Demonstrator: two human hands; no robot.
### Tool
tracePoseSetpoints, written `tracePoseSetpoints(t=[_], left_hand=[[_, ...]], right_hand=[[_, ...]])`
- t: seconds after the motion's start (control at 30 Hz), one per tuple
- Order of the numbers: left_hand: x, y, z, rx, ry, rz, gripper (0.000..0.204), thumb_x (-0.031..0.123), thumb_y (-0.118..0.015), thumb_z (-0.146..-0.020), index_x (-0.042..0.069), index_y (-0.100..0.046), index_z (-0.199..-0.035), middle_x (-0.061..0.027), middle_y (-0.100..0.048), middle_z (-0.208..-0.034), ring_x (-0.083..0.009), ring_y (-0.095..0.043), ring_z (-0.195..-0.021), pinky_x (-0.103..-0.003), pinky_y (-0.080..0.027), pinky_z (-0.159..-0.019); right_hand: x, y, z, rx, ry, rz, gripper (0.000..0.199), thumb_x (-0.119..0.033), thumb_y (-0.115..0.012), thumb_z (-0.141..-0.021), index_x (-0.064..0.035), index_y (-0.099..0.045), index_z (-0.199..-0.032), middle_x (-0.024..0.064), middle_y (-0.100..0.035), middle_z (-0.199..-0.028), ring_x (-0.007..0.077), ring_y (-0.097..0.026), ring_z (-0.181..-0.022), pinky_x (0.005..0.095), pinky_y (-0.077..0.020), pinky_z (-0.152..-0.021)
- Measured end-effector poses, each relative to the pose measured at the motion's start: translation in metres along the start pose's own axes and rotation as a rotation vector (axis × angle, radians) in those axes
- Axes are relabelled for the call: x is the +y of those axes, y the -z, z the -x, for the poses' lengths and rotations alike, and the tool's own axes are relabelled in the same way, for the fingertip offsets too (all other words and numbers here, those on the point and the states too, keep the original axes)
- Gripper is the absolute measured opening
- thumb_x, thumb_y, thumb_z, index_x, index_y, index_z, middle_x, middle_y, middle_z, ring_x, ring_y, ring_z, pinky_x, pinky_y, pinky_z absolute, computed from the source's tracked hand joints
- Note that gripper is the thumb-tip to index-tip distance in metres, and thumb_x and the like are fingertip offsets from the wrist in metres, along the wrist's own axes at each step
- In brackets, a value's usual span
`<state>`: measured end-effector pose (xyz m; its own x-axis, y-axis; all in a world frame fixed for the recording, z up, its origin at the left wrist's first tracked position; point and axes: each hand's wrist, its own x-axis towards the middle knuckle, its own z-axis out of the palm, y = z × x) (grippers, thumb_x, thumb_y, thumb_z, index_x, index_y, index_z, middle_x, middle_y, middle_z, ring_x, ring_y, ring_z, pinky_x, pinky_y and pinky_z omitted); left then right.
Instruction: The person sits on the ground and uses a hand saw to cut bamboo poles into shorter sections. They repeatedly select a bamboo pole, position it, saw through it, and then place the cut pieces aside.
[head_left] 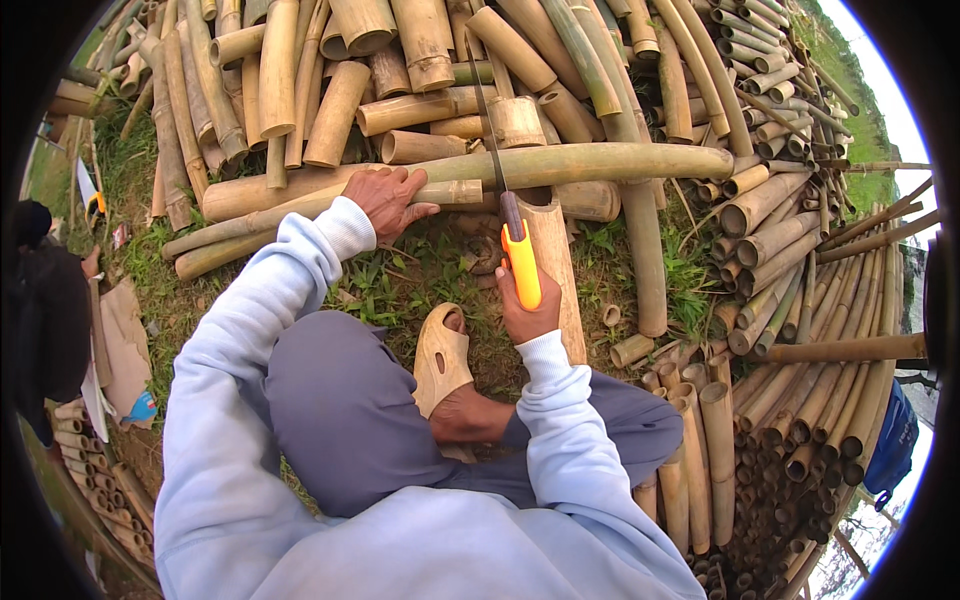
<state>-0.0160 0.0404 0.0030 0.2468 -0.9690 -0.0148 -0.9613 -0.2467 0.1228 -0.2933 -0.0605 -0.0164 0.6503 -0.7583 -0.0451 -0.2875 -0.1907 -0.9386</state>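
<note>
R hand [527, 312]: fist shut round orange saw handle [521, 262], thumb side up; full wrap, no gap seen.
Saw: blade [487, 122] runs up & away from the grip, thin, dark, crossing the long pole [560, 163] just above the handle.
L hand [388, 198]: palm down, fingers spread flat on the long pole; pressing, not wrapped round it. Left of the saw grip, near but apart.
Long pole: greenish bamboo, lies crosswise, under L palm, passes just beyond the handle tip. Thinner pole [300, 215] lies beside it on the near side, also under L hand's edge.
Short piece [553, 262]: thick bamboo section, lengthwise, right beside the handle & R fist, touching or nearly so; can't tell which.
Foot: in tan sandal [440, 357], just left of & below the R wrist, on grass [400, 280].
Pile [420, 60]: cut bamboo stacked beyond the pole, far side of both hands.
Right stack [790, 250]: more tubes, ends facing in, well right of the grip.
Other person [45, 310]: dark clothes, far left edge, well apart from L arm.
Blue thing [893, 440]: far right edge, kind unclear.
</note>
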Motion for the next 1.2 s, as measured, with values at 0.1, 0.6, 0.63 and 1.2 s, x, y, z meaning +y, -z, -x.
tracePoseSetpoints(t=[0.1,0.6,0.63,1.2], left_hand=[[0.004,-0.001,0.022,0.085,-0.002,0.013,0.055,0.061,-0.05,-0.101,0.006,-0.053,-0.106,-0.0179,-0.065,-0.087,-0.0371,-0.07,-0.084,-0.047,-0.056,-0.074],[0.015,-0.059,-0.02,0.362,0.128,-0.124,0.063,0.022,-0.077,-0.082,0.006,-0.053,-0.138,-0.0129,-0.06,-0.112,-0.0314,-0.062,-0.11,-0.042,-0.051,-0.095],[0.01,-0.067,-0.026,0.251,0.178,-0.137,0.067,0.02,-0.079,-0.078,0.006,-0.053,-0.138,-0.0118,-0.061,-0.109,-0.0306,-0.064,-0.106,-0.041,-0.052,-0.093],[-0.02,-0.061,-0.043,0.121,0.036,0.118,0.06,0.027,-0.086,-0.072,0.003,-0.053,-0.115,-0.0189,-0.063,-0.113,-0.0416,-0.065,-0.108,-0.049,-0.055,-0.092]], right_hand=[[0.0,0.0,-0.001,-0.003,0.016,0.0,0.014,-0.007,-0.073,-0.096,0.0055,-0.069,-0.103,0.0005,-0.065,-0.079,0.007,-0.056,-0.071,0.026,-0.0479,-0.065],[-0.021,-0.006,-0.002,0.036,0.017,0.003,0.017,-0.008,-0.074,-0.095,0.0048,-0.069,-0.106,0.0041,-0.065,-0.078,0.0108,-0.059,-0.069,0.0281,-0.0498,-0.065],[-0.019,-0.008,-0.001,0.057,0.05,0.013,0.017,-0.009,-0.074,-0.095,0.0036,-0.069,-0.104,0.0079,-0.065,-0.076,0.0139,-0.062,-0.068,0.0307,-0.0504,-0.064],[-0.074,0.053,0.111,0.069,0.041,0.133,0.01,-0.003,-0.071,-0.09,0.0034,-0.068,-0.098,0.0156,-0.067,-0.076,0.0263,-0.069,-0.064,0.0348,-0.0522,-0.063]])
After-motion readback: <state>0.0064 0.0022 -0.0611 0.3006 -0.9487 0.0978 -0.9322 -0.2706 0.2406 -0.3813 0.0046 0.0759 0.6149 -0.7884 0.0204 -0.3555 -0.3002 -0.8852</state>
